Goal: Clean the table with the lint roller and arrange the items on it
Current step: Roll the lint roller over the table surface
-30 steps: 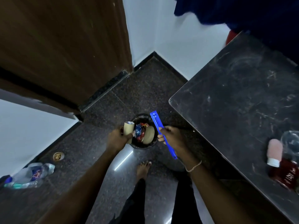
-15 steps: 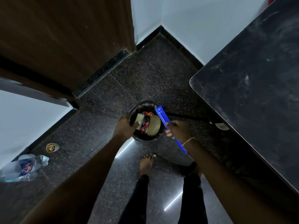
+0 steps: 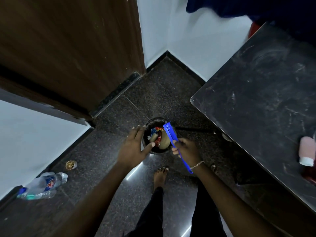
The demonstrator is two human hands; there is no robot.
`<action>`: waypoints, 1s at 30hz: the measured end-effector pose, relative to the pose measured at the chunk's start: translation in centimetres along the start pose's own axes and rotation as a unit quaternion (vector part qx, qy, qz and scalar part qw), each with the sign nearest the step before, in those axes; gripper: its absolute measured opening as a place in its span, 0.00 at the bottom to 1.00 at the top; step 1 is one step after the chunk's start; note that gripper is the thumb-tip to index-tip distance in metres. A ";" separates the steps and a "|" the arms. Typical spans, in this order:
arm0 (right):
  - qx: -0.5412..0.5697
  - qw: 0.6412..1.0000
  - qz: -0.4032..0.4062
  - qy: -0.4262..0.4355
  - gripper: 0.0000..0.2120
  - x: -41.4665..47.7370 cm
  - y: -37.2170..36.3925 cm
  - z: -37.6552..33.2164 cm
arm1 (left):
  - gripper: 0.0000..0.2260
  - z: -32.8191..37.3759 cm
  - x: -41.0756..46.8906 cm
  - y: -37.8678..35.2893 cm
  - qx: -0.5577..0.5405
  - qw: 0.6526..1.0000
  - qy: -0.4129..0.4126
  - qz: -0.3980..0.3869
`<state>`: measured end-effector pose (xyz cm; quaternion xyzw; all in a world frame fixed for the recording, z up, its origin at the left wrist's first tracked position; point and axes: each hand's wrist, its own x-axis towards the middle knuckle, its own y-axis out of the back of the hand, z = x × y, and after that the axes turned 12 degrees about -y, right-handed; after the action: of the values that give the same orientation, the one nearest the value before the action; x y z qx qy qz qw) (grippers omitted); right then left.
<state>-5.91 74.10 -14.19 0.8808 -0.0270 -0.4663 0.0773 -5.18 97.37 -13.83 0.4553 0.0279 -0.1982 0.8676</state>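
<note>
My right hand (image 3: pixel 187 149) grips the blue lint roller handle (image 3: pixel 172 135), which has no roll on it, over the right rim of a small black bin (image 3: pixel 154 152) on the floor. My left hand (image 3: pixel 135 146) hovers at the bin's left rim, fingers spread, holding nothing. Inside the bin lie a tan paper roll (image 3: pixel 153 138), a larger tan piece (image 3: pixel 164 142) and red and blue wrappers (image 3: pixel 156 130). The dark scratched table (image 3: pixel 259 93) stands to the right. A pink bottle with a white cap (image 3: pixel 307 151) lies on it at the right edge, by a red item (image 3: pixel 310 173).
A brown door (image 3: pixel 68 48) stands open at the left, white walls behind. On the dark speckled floor lie a plastic water bottle (image 3: pixel 42 186) and a small round cap (image 3: pixel 71 165). My bare feet (image 3: pixel 159 176) are just below the bin. A dark blue cloth (image 3: pixel 256 7) hangs at top right.
My left hand held the tan roll one second ago, lowered it to the bin, and now is open with the roll lying in the bin. The view tilted down, then back.
</note>
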 end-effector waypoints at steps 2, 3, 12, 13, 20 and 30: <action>0.014 1.000 -0.001 0.017 0.04 -2.1 0.1 -0.3 | 0.37 1.7 -0.8 1.4 0.007 1.000 -0.025 0.014; 0.027 0.999 0.000 0.026 0.04 -3.2 0.2 -0.5 | 0.37 2.6 -1.2 2.1 0.007 0.999 -0.040 0.021; 0.071 0.995 0.047 0.049 0.05 -11.6 3.6 0.0 | 0.36 10.2 -3.4 6.1 0.060 0.987 -0.144 0.036; 0.084 0.993 0.056 0.054 0.04 -12.3 4.2 0.1 | 0.36 11.1 -3.3 6.2 0.069 0.984 -0.163 0.034; 0.163 0.973 0.136 0.094 0.09 -16.6 9.7 1.2 | 0.36 18.2 -1.0 5.2 0.105 0.958 -0.268 0.003; 0.278 0.911 0.257 0.160 0.07 -21.9 20.0 4.0 | 0.37 31.6 2.9 -0.6 0.124 0.888 -0.439 -0.054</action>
<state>-21.05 56.55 4.69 0.8921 -0.3685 -0.2564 -0.0504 -6.88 70.85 3.47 0.4234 -0.3556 -0.4263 0.7159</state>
